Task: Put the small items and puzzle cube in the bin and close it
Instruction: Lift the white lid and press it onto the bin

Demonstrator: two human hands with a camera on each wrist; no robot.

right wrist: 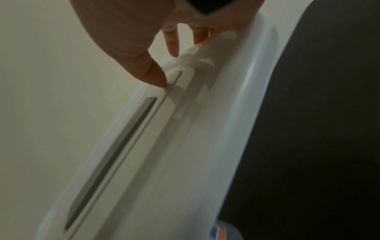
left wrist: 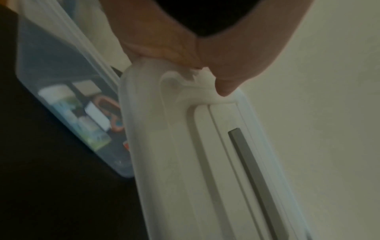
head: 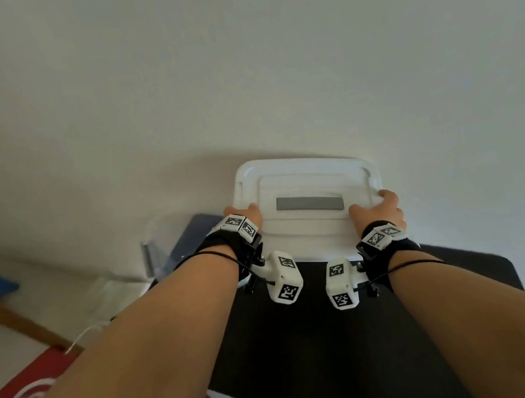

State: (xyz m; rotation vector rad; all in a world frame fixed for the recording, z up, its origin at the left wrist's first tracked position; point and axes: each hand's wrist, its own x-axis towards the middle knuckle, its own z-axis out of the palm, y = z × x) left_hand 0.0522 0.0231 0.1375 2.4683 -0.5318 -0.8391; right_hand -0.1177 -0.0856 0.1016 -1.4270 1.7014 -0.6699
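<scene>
The black table (head: 313,346) carries the clear plastic bin (left wrist: 61,68), which sits to the left of the white lid (head: 310,225) and is not yet covered by it. The lid is held raised, its short ends gripped one in each hand, with a grey bar (head: 310,204) across its middle. It looks like thin moulded plastic: light, fairly stiff across the ribs, smooth and likely a bit slippery, so the rimmed ends seem the safest place to hold it. The left hand (head: 242,216) has its thumb pressed onto the top face and the other fingers curled under the edge. The right hand (head: 377,210) pinches the opposite rim the same way, thumb on top, two fingertips (right wrist: 172,43) showing behind the edge. Inside the bin lie the small items (left wrist: 82,113), blurred: a white-capped bottle, a pale card or box, something orange. The puzzle cube cannot be made out there.
</scene>
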